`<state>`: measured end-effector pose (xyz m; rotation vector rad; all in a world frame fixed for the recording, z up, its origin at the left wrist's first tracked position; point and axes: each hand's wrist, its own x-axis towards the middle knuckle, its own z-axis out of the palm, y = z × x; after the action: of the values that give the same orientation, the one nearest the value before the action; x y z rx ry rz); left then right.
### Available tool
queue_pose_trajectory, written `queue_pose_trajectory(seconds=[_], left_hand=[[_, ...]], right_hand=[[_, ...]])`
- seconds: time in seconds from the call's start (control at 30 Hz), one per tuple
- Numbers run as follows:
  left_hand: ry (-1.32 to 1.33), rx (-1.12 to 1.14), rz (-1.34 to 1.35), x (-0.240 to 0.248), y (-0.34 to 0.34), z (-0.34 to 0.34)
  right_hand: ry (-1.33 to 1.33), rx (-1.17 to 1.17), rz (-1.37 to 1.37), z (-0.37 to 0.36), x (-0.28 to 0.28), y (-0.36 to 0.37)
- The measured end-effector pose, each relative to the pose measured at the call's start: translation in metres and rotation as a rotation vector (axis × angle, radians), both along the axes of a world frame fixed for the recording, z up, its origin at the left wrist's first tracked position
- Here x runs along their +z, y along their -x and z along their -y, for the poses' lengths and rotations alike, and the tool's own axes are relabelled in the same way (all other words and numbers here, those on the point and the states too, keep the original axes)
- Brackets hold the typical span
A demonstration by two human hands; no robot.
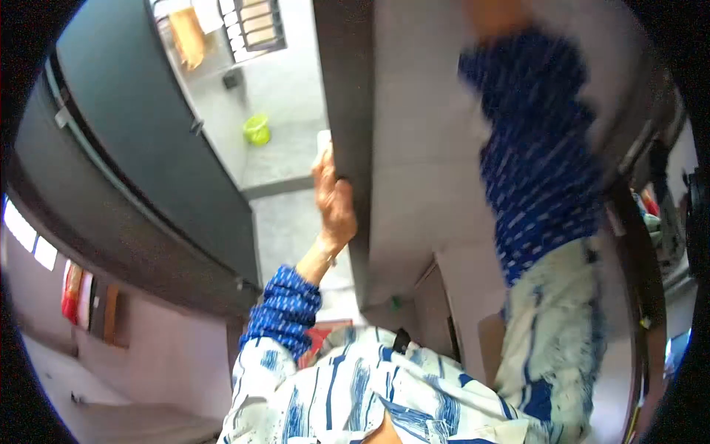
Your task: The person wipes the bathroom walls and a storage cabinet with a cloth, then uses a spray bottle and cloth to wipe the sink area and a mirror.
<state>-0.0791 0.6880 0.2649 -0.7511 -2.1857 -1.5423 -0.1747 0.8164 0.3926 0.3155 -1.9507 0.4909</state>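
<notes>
- Big flat door panel (421,170), pale smooth face with a dark edge, stands upright right in front of us.
- Our left hand (334,200) has its fingers curled tight round that dark edge.
- Our right hand (492,15) is up top, blurry; can't tell about its fingers.

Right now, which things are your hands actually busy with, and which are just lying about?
In hand:
- left hand, gripping the edge of the grey door
- right arm, raised up the door; its hand is blurred

Lying about:
- green bucket on the floor beyond
- orange cloth hanging
- dark cupboard
</notes>
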Motion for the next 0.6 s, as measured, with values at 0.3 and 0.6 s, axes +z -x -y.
queue_pose_trajectory(seconds=[0.3, 0.6], left_hand=[[0.284, 0.329, 0.317, 0.012, -0.151, 0.142], [0.340, 0.344, 0.252, 0.014, -0.157, 0.139]], right_hand=[[0.152, 0.025, 0.113, 0.029, -0.008, -0.001], [0.306, -0.719, 0.117, -0.254, -0.153, 0.004]])
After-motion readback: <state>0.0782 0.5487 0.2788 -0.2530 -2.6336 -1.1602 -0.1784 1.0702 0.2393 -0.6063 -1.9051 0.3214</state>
